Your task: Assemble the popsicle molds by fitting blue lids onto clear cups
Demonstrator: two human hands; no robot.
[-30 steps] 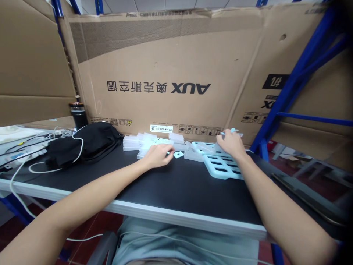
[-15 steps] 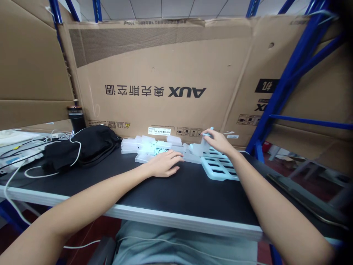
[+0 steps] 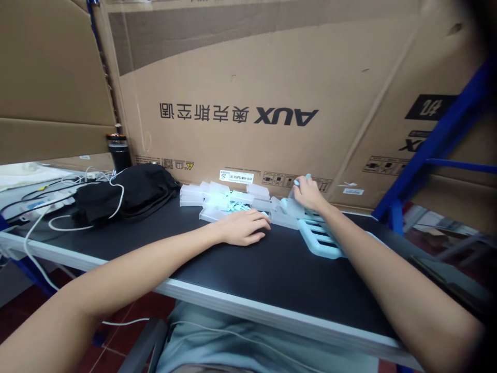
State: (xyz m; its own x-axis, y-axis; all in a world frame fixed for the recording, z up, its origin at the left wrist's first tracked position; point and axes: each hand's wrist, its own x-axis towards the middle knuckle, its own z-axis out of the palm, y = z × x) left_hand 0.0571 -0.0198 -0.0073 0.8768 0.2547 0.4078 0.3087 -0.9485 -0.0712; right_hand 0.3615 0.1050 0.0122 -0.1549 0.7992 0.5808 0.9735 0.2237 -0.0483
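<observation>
My left hand [image 3: 246, 228] rests palm down on the table, fingers stretched out and slightly apart. It lies just in front of a heap of small light blue pieces [image 3: 237, 206] among frosted clear plastic boxes [image 3: 213, 213]. Over the back of a light blue slotted rack [image 3: 326, 251], my right hand [image 3: 308, 194] is closed around a frosted plastic box [image 3: 294, 208], which looks tilted. Light blue bits [image 3: 308, 176] show at its fingertips; their kind is too small to tell. My right forearm covers part of the rack.
A black cloth bag [image 3: 124, 191] and white cables [image 3: 58, 225] lie on the left, with a dark bottle [image 3: 119, 151] behind. A large cardboard sheet [image 3: 240, 67] stands along the back. Blue shelf posts [image 3: 430, 140] rise at the right, near a dark flat object [image 3: 446, 280].
The view has tilted down and swung left. My right hand stays at the rack with the frosted box, its grip slightly turned. My left hand keeps its place on the table.
</observation>
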